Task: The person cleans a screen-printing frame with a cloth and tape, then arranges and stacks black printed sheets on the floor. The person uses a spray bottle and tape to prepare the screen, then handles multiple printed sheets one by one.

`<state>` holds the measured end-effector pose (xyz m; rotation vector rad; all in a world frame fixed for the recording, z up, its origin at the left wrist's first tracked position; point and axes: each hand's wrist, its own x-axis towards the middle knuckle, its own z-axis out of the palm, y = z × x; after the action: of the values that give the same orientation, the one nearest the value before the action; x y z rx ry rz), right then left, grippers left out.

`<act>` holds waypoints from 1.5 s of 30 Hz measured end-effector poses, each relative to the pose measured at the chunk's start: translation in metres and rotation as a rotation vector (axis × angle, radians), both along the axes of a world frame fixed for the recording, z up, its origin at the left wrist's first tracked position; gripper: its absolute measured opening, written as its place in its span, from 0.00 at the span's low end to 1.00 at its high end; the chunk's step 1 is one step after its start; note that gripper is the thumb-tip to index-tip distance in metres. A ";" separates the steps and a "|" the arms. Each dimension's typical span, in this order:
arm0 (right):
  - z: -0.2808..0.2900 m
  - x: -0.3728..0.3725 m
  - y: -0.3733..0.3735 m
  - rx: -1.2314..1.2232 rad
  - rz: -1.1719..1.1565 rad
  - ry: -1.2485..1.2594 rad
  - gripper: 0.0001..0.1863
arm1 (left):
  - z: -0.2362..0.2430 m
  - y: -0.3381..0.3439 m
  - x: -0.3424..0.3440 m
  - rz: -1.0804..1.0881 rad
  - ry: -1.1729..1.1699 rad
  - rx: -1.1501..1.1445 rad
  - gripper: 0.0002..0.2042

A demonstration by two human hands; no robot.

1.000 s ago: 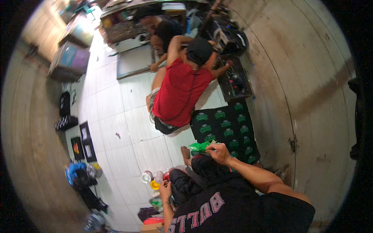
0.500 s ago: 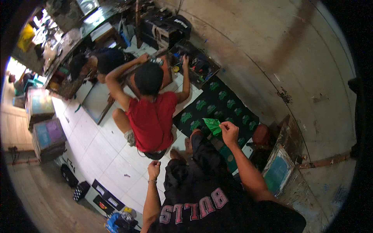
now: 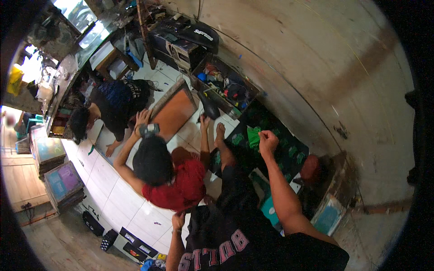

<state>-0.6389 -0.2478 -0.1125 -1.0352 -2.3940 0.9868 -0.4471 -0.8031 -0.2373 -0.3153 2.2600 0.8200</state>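
My right hand (image 3: 268,142) is raised over the dark patterned mat, its fingers pinched on a thin, crumpled green sheet (image 3: 254,137). Whether the sheet is cloth or plastic I cannot make out. Low in front of me, my left hand (image 3: 178,220) has its fingers closed, right by the back of a co-worker in a red shirt (image 3: 174,192); anything within those fingers is hidden. One of my bare feet (image 3: 220,131) is stretched forward beside the mat (image 3: 289,135).
An open box (image 3: 253,92) of tools and wires stands by the wall. Near it lie a dark seat-shaped piece (image 3: 209,106) and an orange-brown framed panel (image 3: 178,113). Another person (image 3: 117,101) bends low at far left. Stacked printing frames (image 3: 63,178) stand left of the white tiles.
The co-worker in red has shifted, and their right hand has left the tool box for the floor near my foot. The green sheet stays in my right hand but hangs differently. My view has turned.
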 end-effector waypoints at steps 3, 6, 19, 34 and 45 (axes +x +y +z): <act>-0.051 -0.086 0.032 -0.018 0.040 -0.033 0.08 | -0.017 0.010 0.020 -0.055 -0.105 -0.074 0.20; -0.117 -0.186 0.062 0.013 0.132 -0.070 0.06 | -0.008 0.039 0.046 0.453 -0.556 -0.045 0.17; -0.456 -0.561 0.122 0.074 0.307 -0.086 0.05 | -0.075 -0.015 -0.323 -0.025 0.081 -0.488 0.13; -0.432 -0.395 0.092 -0.112 0.406 -0.350 0.07 | -0.100 -0.136 -0.560 -0.561 0.557 -0.498 0.23; -0.211 0.210 0.000 -0.301 0.343 -0.575 0.22 | -0.049 -0.021 -0.158 -0.137 0.091 -0.132 0.20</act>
<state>-0.4285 -0.2482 -0.3233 -1.1563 -3.0349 1.3459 -0.6051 -0.8240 -0.2865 -0.1845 2.3969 0.6277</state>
